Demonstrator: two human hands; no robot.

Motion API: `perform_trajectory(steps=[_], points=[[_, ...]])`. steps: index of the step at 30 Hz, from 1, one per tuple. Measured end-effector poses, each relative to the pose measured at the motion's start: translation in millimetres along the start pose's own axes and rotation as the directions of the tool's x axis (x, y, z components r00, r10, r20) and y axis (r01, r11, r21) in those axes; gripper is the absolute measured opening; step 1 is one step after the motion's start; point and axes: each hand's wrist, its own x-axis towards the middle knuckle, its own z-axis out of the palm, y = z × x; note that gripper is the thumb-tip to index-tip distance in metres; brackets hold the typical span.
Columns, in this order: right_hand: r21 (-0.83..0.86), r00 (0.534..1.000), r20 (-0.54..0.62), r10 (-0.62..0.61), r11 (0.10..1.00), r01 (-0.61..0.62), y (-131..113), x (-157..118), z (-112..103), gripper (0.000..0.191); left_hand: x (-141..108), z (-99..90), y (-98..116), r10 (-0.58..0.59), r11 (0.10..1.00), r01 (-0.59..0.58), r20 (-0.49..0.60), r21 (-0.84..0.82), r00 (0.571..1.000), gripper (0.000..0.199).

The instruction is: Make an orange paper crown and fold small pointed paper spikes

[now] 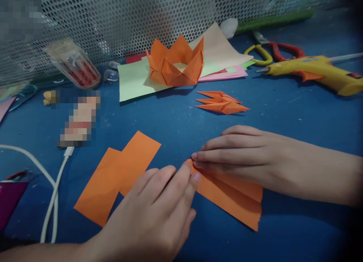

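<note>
A partly folded orange paper strip (229, 201) lies on the blue table, with a lengthwise crease and a ragged right end. My left hand (159, 209) has its fingertips pressed on the strip's narrow left corner. From the right, my right hand (244, 152) reaches over the upper flap, its long fingers close together and the tips gripping near the same corner; its thumb is hidden. Two flat orange paper pieces (136, 163) overlap to the left, partly behind my left hand. Beyond my right hand are several folded orange paper points (222, 103).
An orange paper crown (177, 71) stands on coloured sheets (133, 80). Yellow glue gun (314, 69) and pliers (286, 50) are at back right. A jar with red contents (78, 67) leans near the mesh panel (124, 24). White cable (56, 197) runs along the left.
</note>
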Motion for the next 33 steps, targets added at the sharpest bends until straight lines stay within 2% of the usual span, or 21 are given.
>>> perform_trajectory(steps=[6,10,14,15,20,24,29,33], points=[[0.017,1.000,0.024,0.005,1.000,-0.005,1.2,-3.3,-0.4,0.057,0.5,5.1,-1.3,-0.003,1.000,0.004,0.010,-0.016,1.000,0.036],[0.027,1.000,0.022,0.005,1.000,-0.006,0.9,-6.4,0.0,0.059,2.8,2.5,-2.9,0.005,0.999,-0.003,0.039,-0.047,0.999,0.042],[0.083,0.999,0.039,0.008,0.996,-0.011,3.6,-8.4,-1.1,0.057,4.0,-1.6,-3.9,0.023,0.998,-0.016,0.136,-0.055,0.990,0.040],[0.103,0.999,0.045,0.019,0.994,-0.023,4.8,-8.5,-1.6,0.056,3.5,-1.1,-3.8,0.024,0.999,-0.021,0.057,-0.043,0.998,0.040],[0.172,0.996,0.075,0.053,0.983,-0.065,9.3,-7.9,-3.6,0.053,2.9,-0.3,-3.8,-0.011,1.000,0.011,0.045,-0.020,0.999,0.039],[0.140,0.997,0.077,0.029,0.989,-0.039,9.5,-7.3,-5.6,0.055,9.1,-10.8,-7.0,0.026,0.999,-0.028,0.128,0.019,0.991,0.046],[0.093,0.996,0.086,-0.001,0.996,-0.007,12.2,-8.0,-4.7,0.056,7.4,-19.3,-10.1,0.053,0.997,-0.063,0.208,0.039,0.977,0.044],[0.097,0.999,-0.004,0.035,0.995,-0.034,10.1,-14.0,2.5,0.056,2.4,-20.1,-9.4,0.057,0.998,-0.062,0.258,0.009,0.964,0.044]])
